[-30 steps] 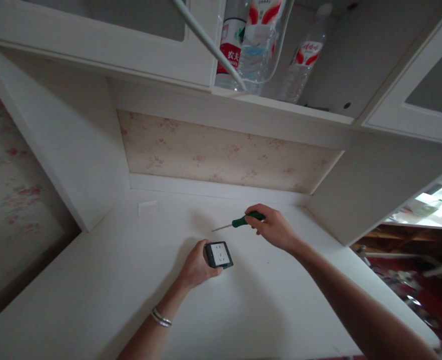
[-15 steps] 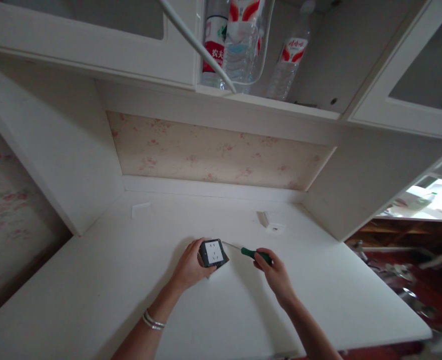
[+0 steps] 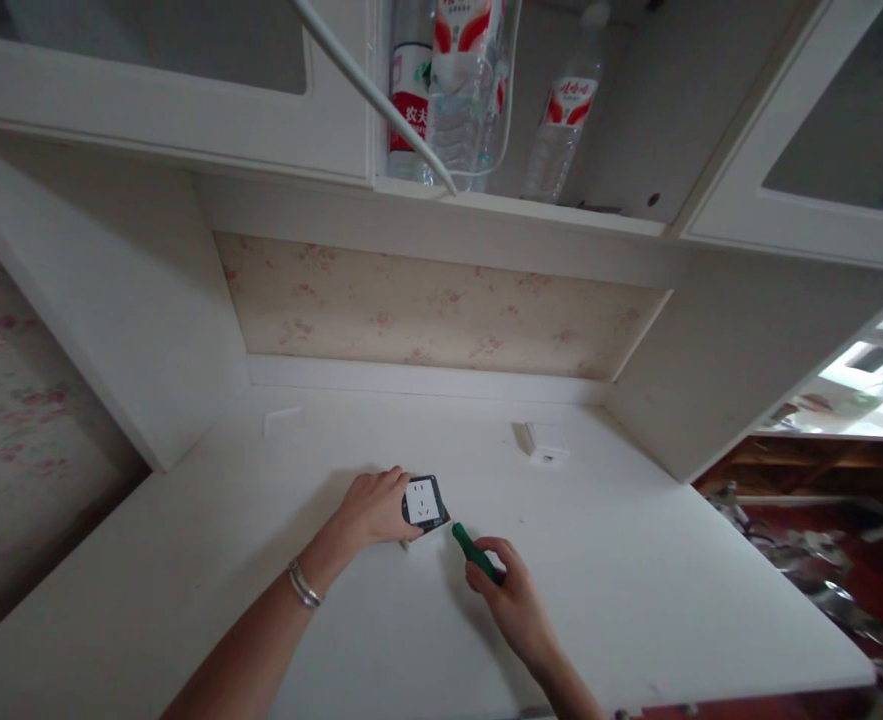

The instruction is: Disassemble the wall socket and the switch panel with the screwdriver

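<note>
Just over the white tabletop, my left hand (image 3: 381,506) is closed around a wall socket (image 3: 423,501) with a white face and a dark frame, thumb and fingers on its left side. The socket's slotted face is turned up towards me. My right hand (image 3: 507,594) grips a screwdriver (image 3: 475,553) by its green handle. The handle slants up and to the left, its front end close to the socket's lower right corner. I cannot make out the screwdriver's tip or whether it touches the socket. Something small and pale shows under the socket, mostly hidden by my left hand.
On the white desk (image 3: 636,600) lie a white box-like piece (image 3: 546,443) at the back right and a flat white piece (image 3: 283,420) at the back left. Overhead, an open cabinet shelf (image 3: 561,212) holds plastic bottles (image 3: 565,125), with a white cable (image 3: 381,100) hanging in front.
My right hand has come left and nearer to me, and the screwdriver now points more steeply up at the socket's lower corner. The socket is slightly turned in my left hand.
</note>
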`<control>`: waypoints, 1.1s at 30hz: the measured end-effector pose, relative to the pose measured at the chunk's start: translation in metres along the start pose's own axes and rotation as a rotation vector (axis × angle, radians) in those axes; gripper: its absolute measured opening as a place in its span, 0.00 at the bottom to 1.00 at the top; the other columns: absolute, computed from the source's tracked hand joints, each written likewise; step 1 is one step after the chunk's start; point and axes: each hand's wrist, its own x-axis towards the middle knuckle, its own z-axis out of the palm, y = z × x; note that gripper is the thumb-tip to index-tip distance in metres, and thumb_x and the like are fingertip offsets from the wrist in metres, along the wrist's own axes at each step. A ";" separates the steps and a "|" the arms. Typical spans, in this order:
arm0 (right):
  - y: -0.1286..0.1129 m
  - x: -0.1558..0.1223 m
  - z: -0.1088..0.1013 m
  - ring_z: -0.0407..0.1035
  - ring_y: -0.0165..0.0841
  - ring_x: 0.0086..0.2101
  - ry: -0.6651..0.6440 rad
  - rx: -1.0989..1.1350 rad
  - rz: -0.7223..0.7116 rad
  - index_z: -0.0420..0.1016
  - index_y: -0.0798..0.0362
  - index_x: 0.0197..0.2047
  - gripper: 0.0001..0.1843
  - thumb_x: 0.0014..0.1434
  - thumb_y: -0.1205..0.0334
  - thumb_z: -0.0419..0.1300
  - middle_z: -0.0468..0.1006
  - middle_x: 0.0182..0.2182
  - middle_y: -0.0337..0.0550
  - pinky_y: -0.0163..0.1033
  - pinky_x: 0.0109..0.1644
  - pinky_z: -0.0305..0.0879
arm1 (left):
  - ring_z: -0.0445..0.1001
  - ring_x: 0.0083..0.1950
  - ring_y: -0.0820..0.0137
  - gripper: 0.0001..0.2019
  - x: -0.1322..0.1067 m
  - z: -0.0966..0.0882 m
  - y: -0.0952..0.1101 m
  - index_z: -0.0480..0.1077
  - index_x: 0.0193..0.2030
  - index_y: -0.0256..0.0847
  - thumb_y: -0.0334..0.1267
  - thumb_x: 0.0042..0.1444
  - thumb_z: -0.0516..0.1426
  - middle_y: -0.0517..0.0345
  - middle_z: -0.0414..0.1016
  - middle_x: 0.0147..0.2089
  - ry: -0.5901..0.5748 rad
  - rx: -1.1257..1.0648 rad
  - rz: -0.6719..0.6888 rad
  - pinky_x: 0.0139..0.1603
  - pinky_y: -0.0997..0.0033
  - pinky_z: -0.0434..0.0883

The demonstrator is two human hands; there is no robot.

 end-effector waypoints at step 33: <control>-0.094 0.062 -0.019 0.72 0.31 0.23 0.143 -0.065 -0.240 0.62 0.51 0.45 0.22 0.59 0.41 0.54 0.75 0.28 0.40 0.35 0.26 0.71 | 0.60 0.65 0.49 0.46 -0.032 0.029 -0.004 0.60 0.63 0.41 0.63 0.39 0.62 0.44 0.61 0.65 0.045 -0.123 -0.134 0.60 0.55 0.62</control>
